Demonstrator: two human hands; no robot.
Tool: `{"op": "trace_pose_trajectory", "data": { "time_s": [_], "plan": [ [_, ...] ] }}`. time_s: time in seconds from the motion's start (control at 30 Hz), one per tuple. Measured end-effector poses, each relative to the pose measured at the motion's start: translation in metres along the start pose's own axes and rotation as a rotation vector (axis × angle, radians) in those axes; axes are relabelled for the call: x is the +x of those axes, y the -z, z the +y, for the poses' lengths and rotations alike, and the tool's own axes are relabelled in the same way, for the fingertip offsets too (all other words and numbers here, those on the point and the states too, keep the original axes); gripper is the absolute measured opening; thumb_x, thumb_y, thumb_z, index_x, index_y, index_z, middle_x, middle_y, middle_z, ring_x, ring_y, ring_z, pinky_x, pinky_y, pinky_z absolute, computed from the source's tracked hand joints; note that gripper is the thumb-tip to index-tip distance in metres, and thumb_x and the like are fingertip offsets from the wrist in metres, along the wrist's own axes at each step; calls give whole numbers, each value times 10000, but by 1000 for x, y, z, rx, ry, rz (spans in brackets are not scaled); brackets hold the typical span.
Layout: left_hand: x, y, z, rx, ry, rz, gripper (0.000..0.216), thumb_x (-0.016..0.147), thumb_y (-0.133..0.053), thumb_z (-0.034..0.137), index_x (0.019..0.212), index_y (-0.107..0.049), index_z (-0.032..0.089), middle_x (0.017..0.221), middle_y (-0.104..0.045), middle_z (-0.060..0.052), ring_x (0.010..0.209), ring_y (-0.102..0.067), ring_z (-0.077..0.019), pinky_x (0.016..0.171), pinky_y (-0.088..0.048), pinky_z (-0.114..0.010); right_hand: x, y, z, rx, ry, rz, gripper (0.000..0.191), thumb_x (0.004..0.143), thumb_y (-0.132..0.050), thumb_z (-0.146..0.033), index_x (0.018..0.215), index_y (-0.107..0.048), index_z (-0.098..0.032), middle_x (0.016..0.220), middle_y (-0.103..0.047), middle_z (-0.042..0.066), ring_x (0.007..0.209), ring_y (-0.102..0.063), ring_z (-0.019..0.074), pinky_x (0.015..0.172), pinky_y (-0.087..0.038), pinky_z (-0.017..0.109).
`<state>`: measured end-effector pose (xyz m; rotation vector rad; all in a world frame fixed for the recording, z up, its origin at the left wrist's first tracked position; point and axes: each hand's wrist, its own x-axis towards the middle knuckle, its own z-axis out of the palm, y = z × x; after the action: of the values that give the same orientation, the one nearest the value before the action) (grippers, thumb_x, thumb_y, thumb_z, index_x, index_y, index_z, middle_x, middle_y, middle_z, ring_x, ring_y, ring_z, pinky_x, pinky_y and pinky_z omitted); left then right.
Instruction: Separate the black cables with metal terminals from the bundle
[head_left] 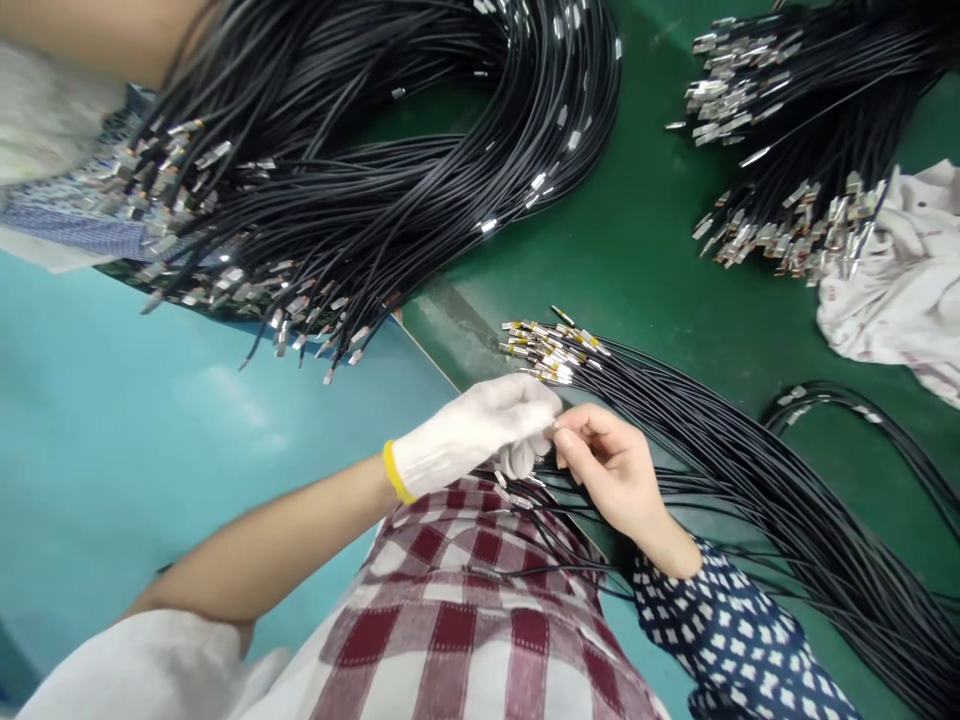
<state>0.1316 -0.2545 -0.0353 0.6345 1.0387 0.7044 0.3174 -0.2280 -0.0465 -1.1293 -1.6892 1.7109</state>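
Your gloved left hand and bare right hand meet just below the metal ends of the long bundle of black cables. Your right thumb and forefinger pinch a tiny piece, too small to make out; your left fingers are curled at the same spot, and you cannot tell from here whether they grip it too. Loose cables with metal ends lie beneath your hands, below the long bundle's ends, partly over your checked apron; your right hand and wrist hide part of their run. The long bundle stretches across the green surface, its ends marked with yellow. Above and left of it sits a large looped bundle, with another person's blurred arm beyond. Above and right of it are a further bundle and a crumpled white cloth; below that cloth, a few curved cables lie beside the long bundle.
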Motion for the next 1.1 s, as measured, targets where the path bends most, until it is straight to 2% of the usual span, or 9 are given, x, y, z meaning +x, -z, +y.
{"op": "trace_pose_trajectory", "data": {
  "time_s": [0.1,0.2,0.33,0.43,0.57,0.73,0.87,0.97,1.1],
  "plan": [
    [5,-1,-2,-100,-17,-94,390,883,-607,526,1016,-581,161,705,-613,3,505,-549,-84,473,-438,-203,-1,2,2,80,-35,-25,263,934,-595,-431,836,-613,-187,603,-572,-17,492,-468,105,454,-381,226],
    [8,-2,-4,-150,-8,-164,415,857,-634,555,911,-605,145,642,-586,9,455,-478,-63,433,-378,-196,-1,1,5,121,-42,-31,263,923,-617,-424,820,-618,-182,582,-565,-23,488,-458,102,460,-377,226],
    [10,2,-9,-276,128,-183,385,835,-675,515,774,-559,153,606,-560,10,489,-476,-71,461,-384,-201,0,-4,8,108,-34,36,283,915,-620,-429,783,-617,-179,575,-511,-34,508,-424,102,480,-355,228],
    [11,6,-13,-334,220,-207,326,824,-700,441,771,-554,154,639,-570,4,527,-501,-82,491,-406,-208,0,-7,8,101,-55,68,325,905,-612,-466,746,-592,-183,609,-499,-24,542,-420,114,492,-349,235],
    [13,8,-15,-361,266,-226,319,853,-665,451,774,-571,156,652,-578,-5,538,-516,-95,491,-402,-222,1,-8,9,97,-76,77,352,893,-609,-499,735,-575,-186,593,-459,-33,530,-383,112,474,-323,231],
    [15,4,-15,-375,213,-189,348,838,-702,462,749,-552,161,595,-553,23,485,-493,-72,469,-386,-202,1,-8,8,96,-72,101,353,880,-618,-510,740,-579,-187,595,-463,-31,512,-355,105,444,-304,221],
    [17,4,-21,-353,181,-270,427,845,-656,570,780,-564,158,526,-556,34,394,-468,-69,404,-347,-190,1,-7,9,80,-81,106,353,879,-622,-507,732,-582,-189,598,-477,-28,505,-355,104,436,-305,216],
    [19,6,-23,-356,182,-286,451,825,-672,581,720,-545,161,509,-555,29,395,-482,-75,408,-361,-192,1,-5,11,59,-84,104,364,886,-615,-518,728,-580,-191,595,-463,-31,511,-356,107,444,-311,218],
    [20,5,-23,-370,202,-266,457,805,-701,562,677,-520,162,518,-541,28,421,-483,-78,427,-375,-202,1,1,12,30,-49,19,351,939,-554,-503,783,-595,-190,612,-454,-28,537,-374,117,474,-325,231]
  ]
}}
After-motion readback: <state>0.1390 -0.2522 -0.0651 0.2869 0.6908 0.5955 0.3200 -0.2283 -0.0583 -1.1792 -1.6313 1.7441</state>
